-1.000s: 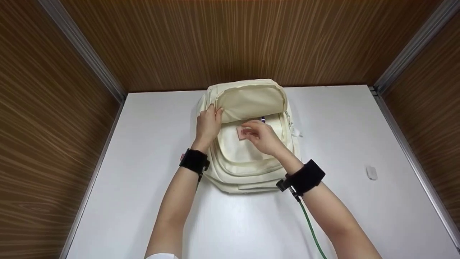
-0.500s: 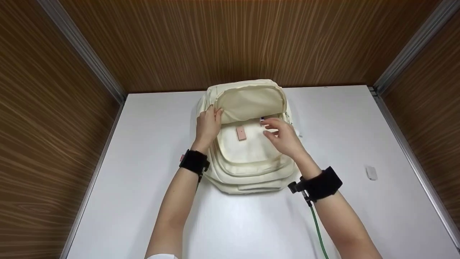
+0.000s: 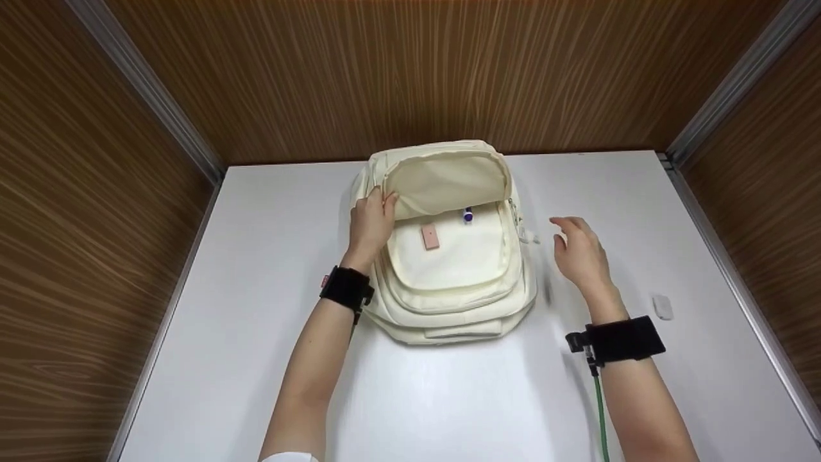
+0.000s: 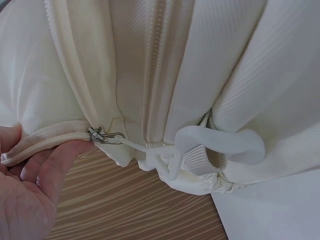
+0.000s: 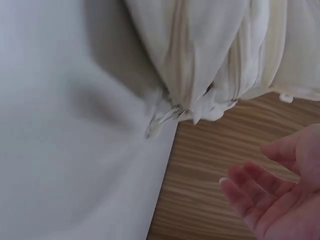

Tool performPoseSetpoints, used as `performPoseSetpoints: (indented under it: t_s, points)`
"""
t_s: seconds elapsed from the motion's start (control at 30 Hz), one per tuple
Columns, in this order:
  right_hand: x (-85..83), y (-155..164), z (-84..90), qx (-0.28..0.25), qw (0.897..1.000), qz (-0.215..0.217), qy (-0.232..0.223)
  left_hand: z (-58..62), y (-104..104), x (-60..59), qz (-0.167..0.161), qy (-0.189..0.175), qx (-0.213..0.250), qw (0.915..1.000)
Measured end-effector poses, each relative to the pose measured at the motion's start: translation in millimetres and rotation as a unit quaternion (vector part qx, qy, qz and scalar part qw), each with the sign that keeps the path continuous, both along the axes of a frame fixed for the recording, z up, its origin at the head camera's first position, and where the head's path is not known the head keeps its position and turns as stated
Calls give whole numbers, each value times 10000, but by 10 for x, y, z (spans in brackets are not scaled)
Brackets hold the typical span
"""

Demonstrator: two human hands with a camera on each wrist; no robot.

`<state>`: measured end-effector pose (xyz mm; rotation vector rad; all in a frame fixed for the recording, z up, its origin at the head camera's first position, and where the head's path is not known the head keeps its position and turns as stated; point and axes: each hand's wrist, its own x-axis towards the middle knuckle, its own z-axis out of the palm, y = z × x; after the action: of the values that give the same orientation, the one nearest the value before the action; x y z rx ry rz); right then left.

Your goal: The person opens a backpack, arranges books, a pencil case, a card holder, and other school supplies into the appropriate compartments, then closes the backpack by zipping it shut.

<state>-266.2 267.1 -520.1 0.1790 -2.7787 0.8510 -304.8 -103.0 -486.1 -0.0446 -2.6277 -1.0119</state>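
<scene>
A cream backpack (image 3: 449,269) lies on the white table (image 3: 256,359) with its top flap (image 3: 446,176) folded back. My left hand (image 3: 372,221) grips the flap's left zipper edge (image 4: 47,140); in the left wrist view the fingers pinch the edge beside a metal zipper slider (image 4: 102,136) with a white pull (image 4: 215,145). A pink tag (image 3: 430,237) and a small blue-and-white object (image 3: 467,216) show at the pocket mouth. My right hand (image 3: 580,250) hovers open over the table, to the right of the backpack (image 5: 220,50), holding nothing.
A small white object (image 3: 662,307) lies on the table near the right edge. Wood-grain walls (image 3: 410,70) with metal corner strips close in the table at the back and both sides. A green cable (image 3: 600,417) runs from my right wristband.
My right hand left the pink tag and pocket mouth and swung right, off the backpack and over the table. The blue-and-white object is now uncovered. My left hand kept its hold.
</scene>
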Motion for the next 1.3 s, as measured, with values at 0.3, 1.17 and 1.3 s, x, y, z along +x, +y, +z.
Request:
performPoseSetpoints:
  t_s: [0.3,1.17,1.3]
  points:
    - [159,685,-214,826,9894,-404,-1124,1,9,6,0,-66,28,10000]
    - [527,1340,-208,932,9080,-1910,-3611,-16,30,14,-62,-20,110,9999]
    - [527,1335,-205,974,9044,-1922,-3682,-21,30,15,-57,17,89,9999]
